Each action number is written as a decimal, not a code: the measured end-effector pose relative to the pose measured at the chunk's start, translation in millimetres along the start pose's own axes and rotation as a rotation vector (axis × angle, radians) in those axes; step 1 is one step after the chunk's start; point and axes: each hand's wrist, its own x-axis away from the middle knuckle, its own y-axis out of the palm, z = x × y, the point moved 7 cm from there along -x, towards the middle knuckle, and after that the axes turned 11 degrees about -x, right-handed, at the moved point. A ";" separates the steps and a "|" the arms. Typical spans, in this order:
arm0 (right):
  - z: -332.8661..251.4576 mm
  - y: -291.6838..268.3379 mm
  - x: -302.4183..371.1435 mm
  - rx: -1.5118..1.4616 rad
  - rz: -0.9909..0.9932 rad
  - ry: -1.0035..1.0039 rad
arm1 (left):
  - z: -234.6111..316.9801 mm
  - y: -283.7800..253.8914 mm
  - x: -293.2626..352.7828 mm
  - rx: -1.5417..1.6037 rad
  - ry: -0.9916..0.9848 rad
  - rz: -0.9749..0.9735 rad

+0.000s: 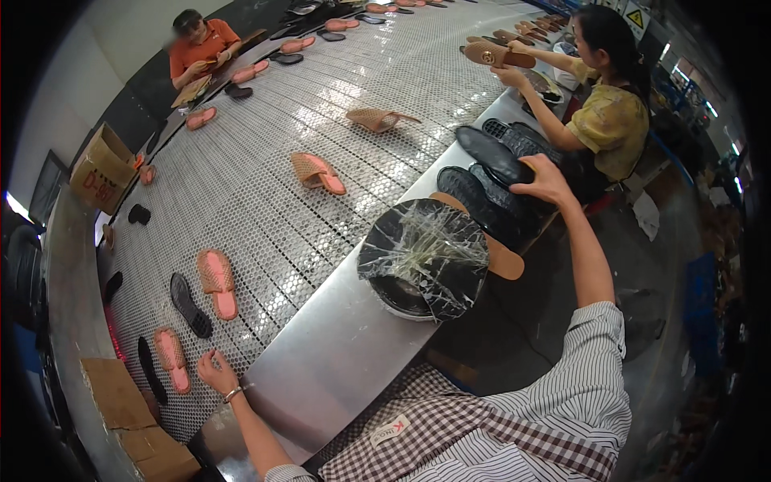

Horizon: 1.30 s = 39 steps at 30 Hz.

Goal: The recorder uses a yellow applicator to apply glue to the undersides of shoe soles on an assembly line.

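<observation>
My right hand [546, 180] is closed on the end of a black shoe sole [491, 154], thumb and fingers either side of its edge. It tops a pile of black soles [472, 198] on the metal ledge at my right. Over the conveyor's near edge, my left hand [217, 374] is empty, its fingers slightly bent and apart. Close by lie a woven tan slipper with a pink insole [170, 361], another slipper of that kind [217, 283] and a dark sole [190, 305]. A round black pot covered in stringy dried glue [424, 259] stands between my hands.
The mesh conveyor belt [273, 217] carries more slippers and soles. A tan insole-shaped piece [506, 261] juts past the metal ledge [321, 361]. Cardboard boxes [132, 410] stand at left. A co-worker [614, 104] at right holds a tan slipper; another person [205, 52] works across the belt.
</observation>
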 end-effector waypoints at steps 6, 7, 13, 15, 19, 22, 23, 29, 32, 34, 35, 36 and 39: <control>-127.3 91.1 -62.8 -0.126 -0.359 -0.208 | -17.1 -0.8 3.5 0.003 -0.042 0.025; -151.3 101.8 -75.4 -0.098 -0.377 -0.167 | -19.6 -1.3 4.1 -0.004 -0.059 0.018; -204.7 105.8 -96.1 -0.225 0.290 -0.325 | -15.6 1.4 4.0 -0.006 -0.038 0.012; -210.8 110.1 -94.1 -0.214 0.136 -0.347 | -20.3 -2.7 2.6 0.000 -0.025 0.024; -167.4 111.7 -39.9 -0.041 -0.059 -0.384 | -31.9 -3.5 6.1 0.015 -0.055 0.006; -103.7 73.4 8.8 -0.014 -0.094 -0.110 | -29.8 -5.0 5.6 0.024 -0.034 0.014; -75.3 62.9 23.4 -0.005 -0.021 -0.130 | -26.7 -4.2 3.7 0.034 -0.024 0.000; -12.7 51.3 82.0 -0.052 -0.130 0.004 | -26.6 -10.2 1.0 0.013 0.005 0.039; -25.5 66.4 94.7 -0.026 -0.090 -0.079 | -38.7 -9.2 4.6 0.039 -0.022 0.061; -33.3 67.8 94.0 -0.019 -0.090 -0.045 | -36.3 -5.1 4.1 0.030 -0.040 -0.003; -39.4 72.2 89.5 -0.016 -0.100 -0.042 | -37.0 -6.7 5.5 0.015 -0.070 0.005; -43.8 75.5 84.5 -0.013 -0.111 -0.041 | -36.4 -7.8 5.3 0.016 -0.077 0.015; -52.1 83.7 79.3 0.029 -0.169 -0.024 | -35.5 -9.6 4.5 0.045 -0.089 0.003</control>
